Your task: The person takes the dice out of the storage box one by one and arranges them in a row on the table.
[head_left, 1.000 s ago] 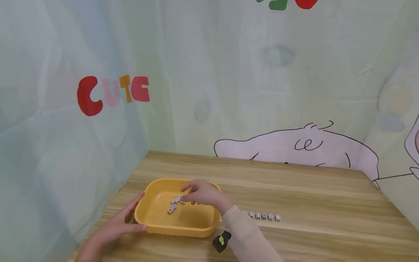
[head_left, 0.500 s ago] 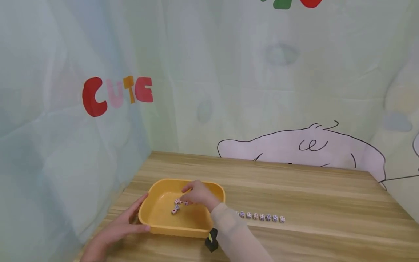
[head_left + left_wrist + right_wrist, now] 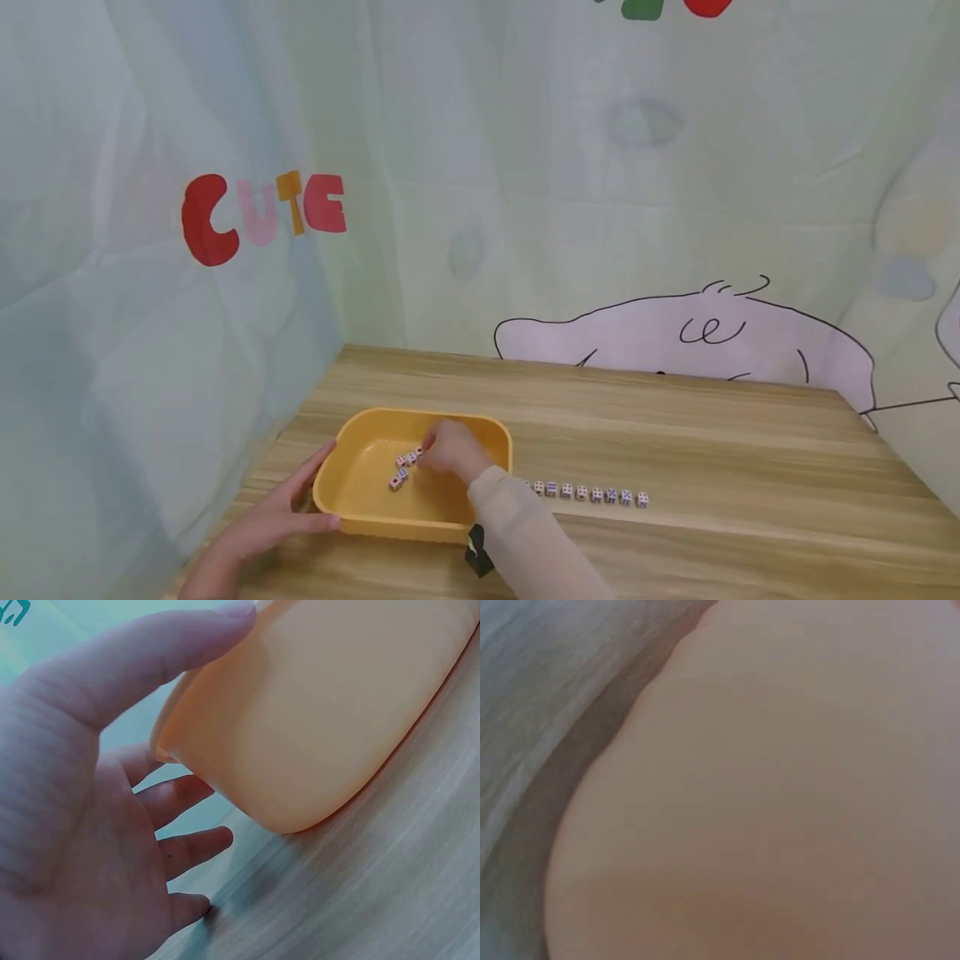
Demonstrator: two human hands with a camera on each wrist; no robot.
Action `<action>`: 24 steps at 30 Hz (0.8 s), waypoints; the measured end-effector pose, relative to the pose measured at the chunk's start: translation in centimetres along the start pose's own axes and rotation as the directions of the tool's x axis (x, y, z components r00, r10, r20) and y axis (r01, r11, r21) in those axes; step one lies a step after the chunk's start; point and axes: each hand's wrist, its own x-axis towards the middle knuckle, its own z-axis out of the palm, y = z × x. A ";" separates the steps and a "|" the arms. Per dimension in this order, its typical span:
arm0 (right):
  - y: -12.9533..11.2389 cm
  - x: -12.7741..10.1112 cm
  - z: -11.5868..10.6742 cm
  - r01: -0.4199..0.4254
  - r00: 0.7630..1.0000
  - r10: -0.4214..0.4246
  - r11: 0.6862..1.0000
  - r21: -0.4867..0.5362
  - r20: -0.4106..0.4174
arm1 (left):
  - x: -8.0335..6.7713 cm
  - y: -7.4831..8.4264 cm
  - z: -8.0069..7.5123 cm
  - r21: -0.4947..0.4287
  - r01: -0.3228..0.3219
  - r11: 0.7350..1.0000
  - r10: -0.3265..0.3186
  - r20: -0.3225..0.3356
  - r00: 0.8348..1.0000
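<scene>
A yellow plastic basin (image 3: 405,528) rests on the wooden table, with several small white dice (image 3: 402,461) on its floor. My left hand (image 3: 273,521) is at the basin's left end, thumb against the near wall. In the left wrist view the left fingers (image 3: 196,851) are spread and nearly straight beside the basin's corner (image 3: 300,750). My right hand (image 3: 453,450) reaches into the basin, its fingertips low beside the dice; whether they pinch a die is hidden. A blurred pale surface fills most of the right wrist view.
A row of several dice (image 3: 582,492) lies on the table (image 3: 712,450) right of the basin. A small black object (image 3: 477,557) is beside the right sleeve (image 3: 525,525). Printed cloth walls (image 3: 420,275) stand at the left and back.
My right hand has lowered among the dice in the basin and its fingers have drawn together. The right forearm has shifted left, uncovering more of the row. My left hand stays at the basin.
</scene>
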 end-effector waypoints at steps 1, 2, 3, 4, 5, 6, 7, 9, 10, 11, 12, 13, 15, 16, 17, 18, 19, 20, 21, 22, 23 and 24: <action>0.0 0.0 0.0 -0.003 1.000 0.003 1.000 0.004 0.005 | 0.0 0.0 0.0 0.001 -0.002 1.000 0.002 0.000 1.000; 0.1 0.0 0.1 -0.006 1.000 0.006 1.000 0.008 0.009 | 0.0 0.0 0.0 0.001 -0.003 1.000 0.003 0.001 1.000; 0.1 0.0 0.1 -0.008 1.000 0.007 1.000 0.013 0.011 | 0.0 0.0 0.0 0.002 -0.003 1.000 0.003 -0.001 1.000; 0.2 0.0 0.1 -0.010 1.000 0.009 1.000 0.020 0.013 | 0.0 0.0 0.0 0.004 -0.004 1.000 0.004 -0.002 1.000; 0.2 0.0 0.1 -0.015 1.000 0.014 1.000 0.027 0.019 | 0.0 0.0 0.0 0.007 -0.004 1.000 0.004 -0.002 1.000; 0.2 0.0 0.2 -0.020 1.000 0.019 0.999 0.037 0.023 | 0.0 0.1 0.0 0.008 -0.004 1.000 0.004 -0.002 1.000; 0.3 0.0 0.2 -0.029 0.999 0.028 0.998 0.048 0.029 | -0.1 0.0 0.0 0.009 -0.005 1.000 0.005 -0.003 1.000; 0.3 0.0 0.3 -0.038 0.999 0.037 0.998 0.051 0.034 | -0.1 0.0 0.0 0.010 -0.004 1.000 0.005 -0.003 1.000; 0.4 0.0 0.4 -0.041 0.999 0.039 0.998 0.043 0.035 | -0.1 0.0 0.0 0.010 -0.004 1.000 0.004 -0.002 1.000; 0.4 -0.1 0.5 -0.044 0.998 0.042 0.998 0.038 0.038 | 0.0 0.0 0.0 0.008 -0.003 1.000 0.003 -0.002 1.000; 0.4 -0.1 0.5 -0.044 0.998 0.043 0.998 0.033 0.036 | 0.0 0.0 0.0 0.006 -0.002 1.000 0.002 -0.001 1.000; 0.4 -0.1 0.5 -0.042 0.999 0.041 0.999 0.028 0.034 | 0.0 0.0 0.0 0.007 0.000 1.000 0.000 -0.002 1.000; 0.5 -0.2 0.5 -0.032 0.999 0.031 0.999 0.021 0.031 | 0.0 -0.1 0.0 0.003 0.004 1.000 -0.004 -0.001 1.000; 0.5 -0.3 0.5 -0.028 0.999 0.027 0.999 0.026 0.032 | 0.0 -0.1 0.0 0.005 0.006 1.000 -0.006 -0.002 1.000; 0.5 -0.3 0.4 -0.024 0.999 0.023 0.999 0.037 0.034 | 0.0 -0.1 0.1 0.007 0.006 1.000 -0.006 -0.002 1.000; 0.5 -0.4 0.3 -0.022 0.999 0.020 0.999 0.050 0.036 | 0.0 -0.1 0.1 0.010 0.006 1.000 -0.006 -0.002 1.000; 0.5 -0.4 0.2 -0.019 0.999 0.017 0.998 0.060 0.039 | 0.0 -0.1 0.1 0.011 0.004 1.000 -0.004 -0.004 1.000; 0.6 -0.5 0.1 -0.011 0.999 0.008 0.998 0.068 0.041 | 0.1 -0.2 0.1 0.009 0.002 1.000 -0.002 -0.005 1.000; 0.6 -0.5 -0.1 -0.003 0.999 0.000 0.997 0.073 0.042 | 0.1 -0.2 0.1 0.010 -0.001 1.000 0.001 -0.006 1.000; 0.6 -0.6 -0.4 0.015 0.999 -0.018 0.997 0.072 0.041 | 0.1 -0.2 0.1 0.011 -0.004 1.000 0.004 -0.008 1.000; 0.6 -0.6 -0.7 0.035 0.999 -0.037 0.997 0.068 0.039 | 0.1 -0.3 0.1 0.010 -0.007 1.000 0.007 -0.007 1.000; 0.7 -0.8 -1.0 0.052 0.998 -0.054 0.996 0.066 0.038 | 0.1 -0.3 0.1 0.008 -0.009 1.000 0.009 -0.007 1.000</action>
